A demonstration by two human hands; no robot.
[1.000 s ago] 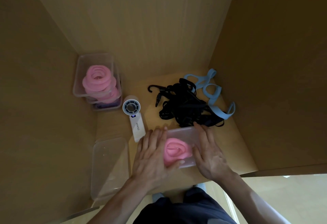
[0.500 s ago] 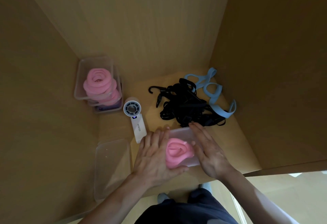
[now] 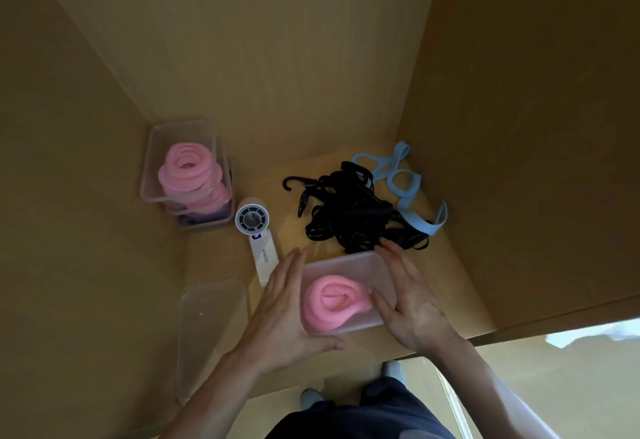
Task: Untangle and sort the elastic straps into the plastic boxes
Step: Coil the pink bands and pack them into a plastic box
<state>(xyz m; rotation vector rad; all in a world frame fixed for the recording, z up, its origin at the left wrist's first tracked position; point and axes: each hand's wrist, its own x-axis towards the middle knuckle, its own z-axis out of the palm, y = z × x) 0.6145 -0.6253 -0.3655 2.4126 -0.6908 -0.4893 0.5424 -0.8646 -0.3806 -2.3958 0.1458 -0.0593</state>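
A clear plastic box point(image 3: 346, 260) sits near the front edge of the wooden surface with a coiled pink strap point(image 3: 332, 303) inside. My left hand point(image 3: 287, 310) lies along the box's left side, fingers straight, thumb at its near edge. On the right side rests my right hand point(image 3: 412, 303), fingers straight and thumb touching the box by the pink coil. Just behind the box lies a tangle of black straps point(image 3: 353, 216) with hooks. Light blue straps point(image 3: 405, 189) loop at the tangle's far right.
A stack of clear boxes point(image 3: 180, 133) holding pink coils and something purple at the bottom stands in the back left corner. A white handheld fan point(image 3: 258, 230) lies beside it. An empty clear box point(image 3: 211, 331) sits at the front left. Wooden walls enclose three sides.
Both hands have slid off the top of the box and the pink coil out to its left and right sides. The pink coil now shows in full.
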